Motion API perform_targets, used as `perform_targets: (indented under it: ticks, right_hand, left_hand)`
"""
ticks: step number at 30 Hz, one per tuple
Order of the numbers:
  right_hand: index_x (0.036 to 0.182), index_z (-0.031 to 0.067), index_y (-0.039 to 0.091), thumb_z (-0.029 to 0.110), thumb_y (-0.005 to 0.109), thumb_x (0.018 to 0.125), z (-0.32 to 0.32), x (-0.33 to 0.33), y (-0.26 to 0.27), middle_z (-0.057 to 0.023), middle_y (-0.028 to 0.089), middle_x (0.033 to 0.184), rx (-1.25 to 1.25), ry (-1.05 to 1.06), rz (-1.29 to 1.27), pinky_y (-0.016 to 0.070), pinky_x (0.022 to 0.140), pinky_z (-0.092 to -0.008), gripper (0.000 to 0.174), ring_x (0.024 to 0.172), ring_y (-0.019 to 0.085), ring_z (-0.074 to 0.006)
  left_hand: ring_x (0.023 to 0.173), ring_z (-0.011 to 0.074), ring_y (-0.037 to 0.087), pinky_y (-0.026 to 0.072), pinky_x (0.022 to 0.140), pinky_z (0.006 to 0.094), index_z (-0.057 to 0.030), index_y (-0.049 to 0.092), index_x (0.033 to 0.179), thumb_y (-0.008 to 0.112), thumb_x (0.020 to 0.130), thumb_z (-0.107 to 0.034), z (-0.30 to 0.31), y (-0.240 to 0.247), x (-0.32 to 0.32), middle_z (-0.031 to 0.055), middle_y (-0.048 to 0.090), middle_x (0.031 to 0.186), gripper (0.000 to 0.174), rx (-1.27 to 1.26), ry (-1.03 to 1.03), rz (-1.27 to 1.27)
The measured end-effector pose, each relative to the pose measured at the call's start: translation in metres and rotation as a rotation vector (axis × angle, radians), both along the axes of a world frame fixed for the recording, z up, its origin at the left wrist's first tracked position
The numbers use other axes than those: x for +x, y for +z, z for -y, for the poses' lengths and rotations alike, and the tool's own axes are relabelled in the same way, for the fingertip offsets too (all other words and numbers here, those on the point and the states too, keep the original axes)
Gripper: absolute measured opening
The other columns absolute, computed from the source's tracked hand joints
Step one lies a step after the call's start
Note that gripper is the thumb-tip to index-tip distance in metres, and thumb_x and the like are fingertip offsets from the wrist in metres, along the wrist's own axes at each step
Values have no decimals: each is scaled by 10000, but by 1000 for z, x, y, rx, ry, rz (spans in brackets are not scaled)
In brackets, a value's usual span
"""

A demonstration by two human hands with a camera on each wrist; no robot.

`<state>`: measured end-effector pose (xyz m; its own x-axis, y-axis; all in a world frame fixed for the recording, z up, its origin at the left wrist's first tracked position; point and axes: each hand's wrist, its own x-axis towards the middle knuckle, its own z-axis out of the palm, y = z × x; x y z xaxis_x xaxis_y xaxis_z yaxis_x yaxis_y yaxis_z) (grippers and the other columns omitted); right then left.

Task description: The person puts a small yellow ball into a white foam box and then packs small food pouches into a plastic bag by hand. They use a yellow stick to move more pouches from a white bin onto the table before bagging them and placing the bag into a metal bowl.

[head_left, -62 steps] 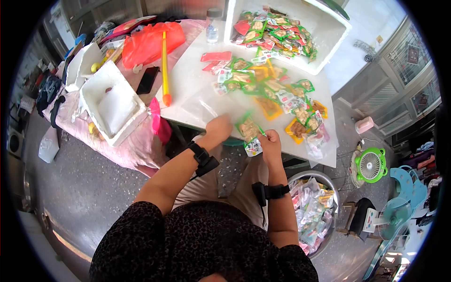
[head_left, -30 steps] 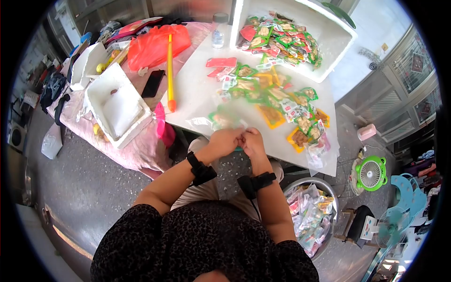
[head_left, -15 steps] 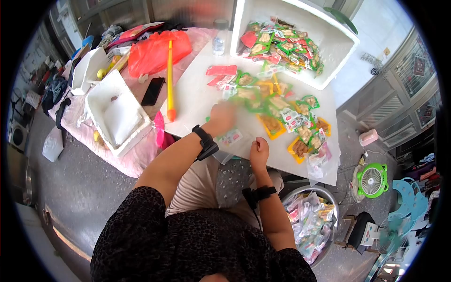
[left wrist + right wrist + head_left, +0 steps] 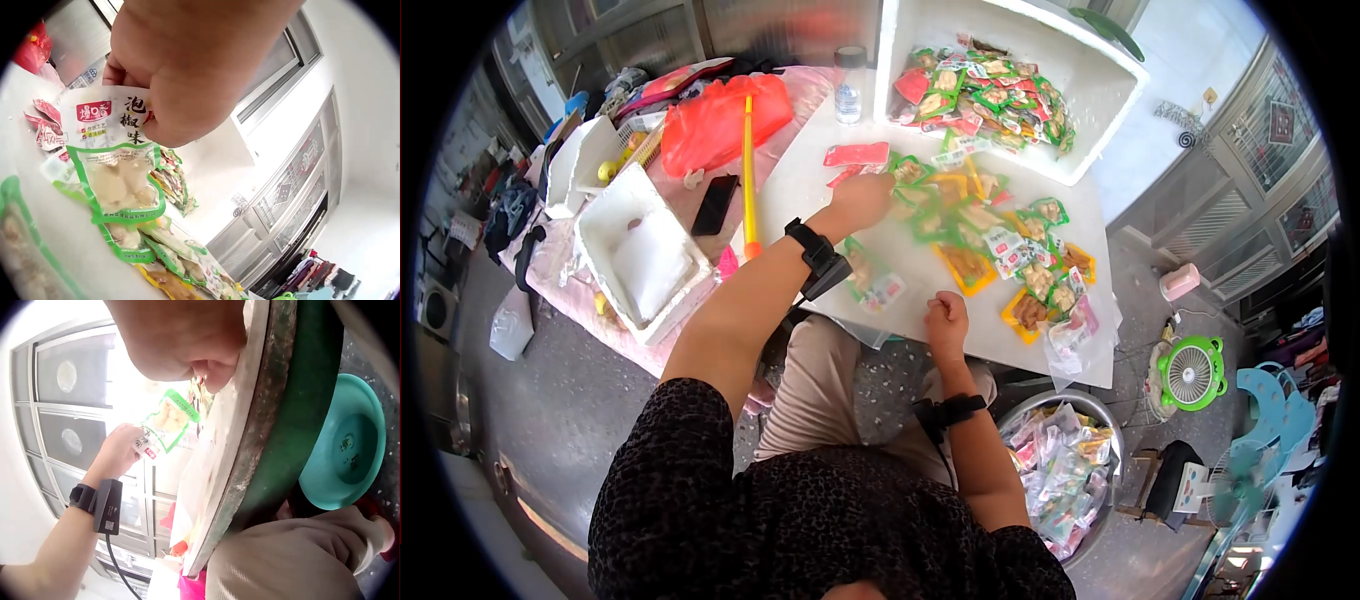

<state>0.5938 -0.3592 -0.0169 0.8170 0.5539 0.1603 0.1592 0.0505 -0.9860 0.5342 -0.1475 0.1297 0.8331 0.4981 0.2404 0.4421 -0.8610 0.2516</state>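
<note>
In the head view my left hand reaches over the white table. It grips a green-edged snack packet by its white printed top, with pale food showing through the clear window. The packet hangs over several others in the left wrist view. My right hand rests at the table's front edge, fingers loosely curled, with nothing seen in it. Between the hands, near the front edge, lies another green-edged packet. More green- and yellow-edged packets spread across the table's middle and right.
A white foam box full of packets stands at the back. A metal basin of bagged packets sits on the floor at right. A bottle and a yellow stick are at left. A teal basin is below the table.
My hands were together with a packet at the front edge, then parted. The left hand moved up and away over the table; a packet now lies near the edge. The right hand stays by the edge.
</note>
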Motion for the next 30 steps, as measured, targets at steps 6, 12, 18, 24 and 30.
perform_targets:
  ticks: [6,12,18,24,30]
  right_hand:
    - [1002,34,438,173,508,798,8,-20,67,-63,483,937,218,108,-459,445,660,-275,257,867,502,-142]
    - [1039,23,414,231,510,810,23,-41,85,-81,469,990,526,432,-729,450,676,-299,323,871,502,-162]
    - [1027,8,424,91,441,815,57,-37,62,-101,533,897,416,224,-830,464,651,-309,228,764,549,-189]
    - [1089,0,403,9,394,791,79,-23,46,-116,536,949,340,128,-699,469,656,-309,299,794,562,-197]
    - [1079,-12,425,10,394,780,80,-24,49,-112,553,922,203,243,-738,468,642,-297,302,780,564,-184]
  left_hand:
    - [705,278,536,408,607,352,-40,532,810,518,707,-200,57,35,-30,129,540,738,192,-539,-29,261]
    - [741,308,505,405,619,373,-13,515,800,513,695,-98,156,-34,-48,150,514,783,136,-456,-232,518]
    - [784,301,498,414,633,358,-15,491,833,557,669,-97,186,-58,-67,143,509,833,194,-545,-461,416]
    - [749,307,500,421,679,369,-24,509,829,547,679,-161,150,-77,-80,135,511,822,207,-25,-75,369]
    - [738,336,489,411,667,394,-25,517,700,499,680,-133,135,-100,-79,146,521,742,112,-216,104,122]
